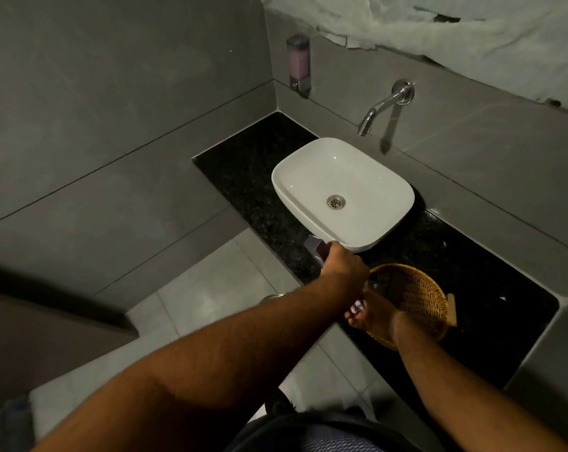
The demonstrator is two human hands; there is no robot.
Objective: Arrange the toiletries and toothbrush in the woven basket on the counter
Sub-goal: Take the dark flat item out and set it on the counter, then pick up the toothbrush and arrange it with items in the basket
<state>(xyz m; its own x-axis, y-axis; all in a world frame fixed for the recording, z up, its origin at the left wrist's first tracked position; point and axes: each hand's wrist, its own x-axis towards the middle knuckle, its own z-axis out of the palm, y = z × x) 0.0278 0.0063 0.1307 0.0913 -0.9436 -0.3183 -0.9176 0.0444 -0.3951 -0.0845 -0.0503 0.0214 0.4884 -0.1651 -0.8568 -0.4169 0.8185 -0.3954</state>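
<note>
A woven basket (419, 298) stands tilted on the black granite counter (491, 282), right of the sink. My left hand (343, 262) is shut on a dark, box-like toiletry (315, 247) held just left of the basket, near the sink's front corner. My right hand (378, 316) grips the basket's near rim; a small white-and-purple item (357, 305) shows beside its fingers, and whether it is held I cannot tell. Dark items lie inside the basket, partly hidden by my left wrist. A thin wooden piece (452, 309) sticks up behind the basket's right side.
A white vessel sink (343, 194) sits on the counter with a wall faucet (385, 106) above it. A soap dispenser (298, 65) hangs on the wall at the back corner. Grey tiled floor lies below the counter's left edge.
</note>
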